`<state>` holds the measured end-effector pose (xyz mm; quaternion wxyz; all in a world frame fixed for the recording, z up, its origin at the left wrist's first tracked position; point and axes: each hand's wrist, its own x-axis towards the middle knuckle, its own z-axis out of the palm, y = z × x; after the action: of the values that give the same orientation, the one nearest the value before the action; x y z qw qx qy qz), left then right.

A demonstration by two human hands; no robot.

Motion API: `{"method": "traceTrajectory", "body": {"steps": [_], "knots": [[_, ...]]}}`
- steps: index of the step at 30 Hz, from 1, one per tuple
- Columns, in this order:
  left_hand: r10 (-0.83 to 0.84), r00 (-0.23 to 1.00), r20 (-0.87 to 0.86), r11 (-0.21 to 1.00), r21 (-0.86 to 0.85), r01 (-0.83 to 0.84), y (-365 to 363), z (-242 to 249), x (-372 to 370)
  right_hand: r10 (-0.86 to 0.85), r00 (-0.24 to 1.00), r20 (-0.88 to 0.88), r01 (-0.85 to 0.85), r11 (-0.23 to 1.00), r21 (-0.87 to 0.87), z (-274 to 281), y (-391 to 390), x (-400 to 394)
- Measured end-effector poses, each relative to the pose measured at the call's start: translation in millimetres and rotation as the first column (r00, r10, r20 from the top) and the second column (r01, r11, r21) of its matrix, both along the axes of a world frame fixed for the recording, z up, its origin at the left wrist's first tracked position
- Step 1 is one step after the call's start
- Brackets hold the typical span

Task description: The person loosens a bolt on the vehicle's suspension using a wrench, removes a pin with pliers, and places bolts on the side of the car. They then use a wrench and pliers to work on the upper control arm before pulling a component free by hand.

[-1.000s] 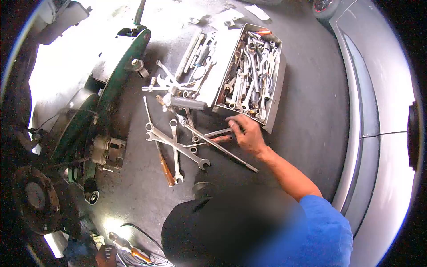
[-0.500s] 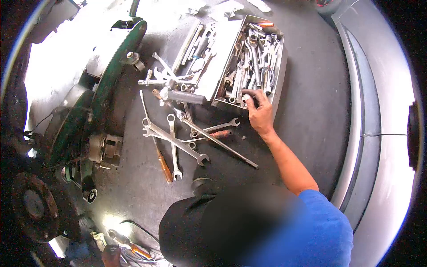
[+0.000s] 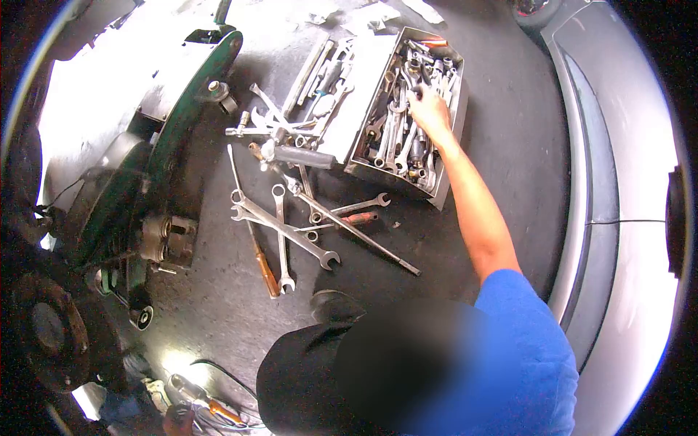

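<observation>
My right hand reaches into the metal toolbox, among its far tools. Its fingers are bent downward and closed. Whatever is between them, if anything, is hidden among the metal. Loose wrenches, sockets and ratchets fill the box around the hand. My left hand does not show. On the floor in front of the box lie a large open-end wrench, a combination wrench, a long bar, a screwdriver with an amber handle and a red-handled tool.
More tools lie beside the box, including a hammer. A green metal arm with a brake caliper near it stands at left. A silver car body borders the right. A lit lamp glows at lower left.
My right hand has moved away from me, from the toolbox's near edge to deeper among the tools. The near end of the box is now uncovered. The floor tools lie as before.
</observation>
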<state>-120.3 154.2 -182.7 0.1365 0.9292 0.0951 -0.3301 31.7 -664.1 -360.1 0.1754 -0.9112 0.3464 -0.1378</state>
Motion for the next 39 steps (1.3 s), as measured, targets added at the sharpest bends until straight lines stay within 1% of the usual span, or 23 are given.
{"method": "traceTrajectory", "body": {"steps": [3,5,7,8,9,10,11,12,13,14,15,16,17,18,19,21,22,23,26,27,30,33,39], "knots": [[0.032,0.999,-0.016,0.994,-0.102,-0.033,-8,8,2,0.033,0.987,-0.155,-0.091,0.92,-0.381,-21,-24,32],[0.037,0.999,-0.017,0.995,-0.089,-0.038,-9,17,-4,-0.051,0.962,-0.267,-0.011,0.974,-0.225,-27,-37,59],[0.016,1.0,0.0,1.0,-0.013,-0.016,-19,24,-5,-0.1,0.939,-0.329,0.034,0.979,-0.202,-16,-37,71],[0.48,0.858,-0.183,0.877,0.09,-0.472,-68,46,8,-0.174,0.954,-0.245,0.139,0.978,-0.154,-22,-45,72],[0.413,0.902,-0.129,0.911,0.085,-0.405,-53,39,2,-0.062,0.953,-0.297,0.025,0.992,-0.126,-37,-74,78],[0.343,0.936,-0.074,0.938,0.086,-0.336,-29,23,-4,-0.044,0.982,-0.181,0.027,0.995,-0.095,-51,-99,75],[0.27,0.963,-0.021,0.959,0.095,-0.266,-13,19,-13,-0.059,0.992,0.107,0.061,0.998,-0.023,-41,-81,62],[0.228,0.973,0.021,0.967,0.114,-0.229,-32,26,-11,-0.049,0.921,0.387,0.039,0.999,0.032,-30,-60,48],[0.185,0.981,0.064,0.972,0.132,-0.193,-55,31,0,-0.016,0.945,0.327,0.084,0.977,-0.195,-25,-62,42],[0.077,0.993,0.093,0.99,0.11,-0.088,-51,19,3,-0.108,0.938,0.33,0.115,0.993,-0.002,9,-20,25],[0.113,0.99,0.089,0.986,0.112,-0.123,-40,-2,1,-0.01,0.829,0.559,-0.045,0.995,0.084,23,4,17],[0.148,0.985,0.084,0.981,0.115,-0.157,-28,-24,-1,0.151,0.767,0.624,-0.074,0.986,-0.148,30,20,10],[0.111,0.975,0.19,0.993,0.007,-0.114,-14,-56,-10,0.172,0.764,0.622,-0.151,0.985,-0.086,45,44,-1],[0.191,0.981,0.021,0.977,-0.105,-0.188,-9,-80,-3,0.147,0.761,0.632,-0.227,0.973,0.047,43,59,-7],[-0.052,0.997,0.063,0.998,-0.04,0.054,-33,-91,14,0.118,0.763,0.636,-0.294,0.939,0.178,40,73,-14],[-0.242,0.907,0.344,0.964,-0.023,0.266,-41,-140,11,0.033,0.791,0.61,-0.413,0.765,0.494,42,121,-25],[-0.2,0.886,0.419,0.975,-0.001,0.221,-58,-160,19,-0.078,0.822,0.564,-0.423,0.58,0.696,37,139,-31],[-0.083,0.922,0.378,0.982,-0.127,0.14,-71,-176,27,-0.16,0.859,0.487,-0.415,0.34,0.844,30,154,-35],[0.363,0.898,0.247,0.884,-0.395,-0.249,-99,-208,33,-0.084,0.81,0.58,-0.581,-0.246,0.776,18,220,-33],[0.453,0.839,0.301,0.83,-0.486,-0.273,-100,-230,26,-0.049,0.802,0.595,-0.561,-0.401,0.724,15,241,-33],[0.646,0.726,0.234,0.731,-0.463,-0.501,-112,-262,7,0.015,0.765,0.644,-0.408,-0.762,0.503,-1,297,-29],[0.617,0.662,0.426,0.786,-0.374,-0.492,-124,-273,-5,0.107,0.764,0.636,-0.17,-0.918,0.359,7,349,-24],[0.628,0.525,0.574,0.768,-0.351,-0.536,-124,-288,-34,0.44,0.737,0.514,0.161,-0.852,0.499,33,436,-49]]}}
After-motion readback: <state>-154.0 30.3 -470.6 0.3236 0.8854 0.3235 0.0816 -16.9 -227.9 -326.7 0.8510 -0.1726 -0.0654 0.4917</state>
